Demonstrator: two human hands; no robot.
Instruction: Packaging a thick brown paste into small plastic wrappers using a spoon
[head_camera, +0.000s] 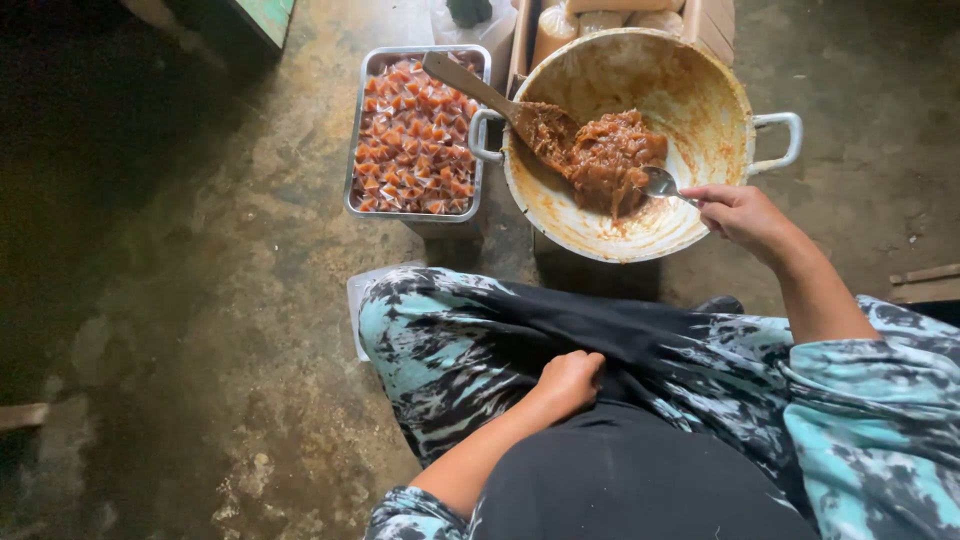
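Note:
A big cream-coloured pan (700, 95) with two metal handles stands on the floor in front of me, holding a lump of brown sticky paste (608, 155). My right hand (742, 213) grips a metal spoon (662, 183) whose bowl touches the paste's right edge. A wooden spatula (490, 95) leans in the pan, its blade in the paste. My left hand (570, 380) rests closed on my lap, on the blue-and-black patterned cloth (470, 340); whether it holds anything is hidden.
Left of the pan sits a metal tray (352, 150) filled with several small orange-brown wrapped pieces. A cardboard box (712, 22) with pale packs stands behind the pan. The floor is rough, stained concrete (250, 300), dark at the left.

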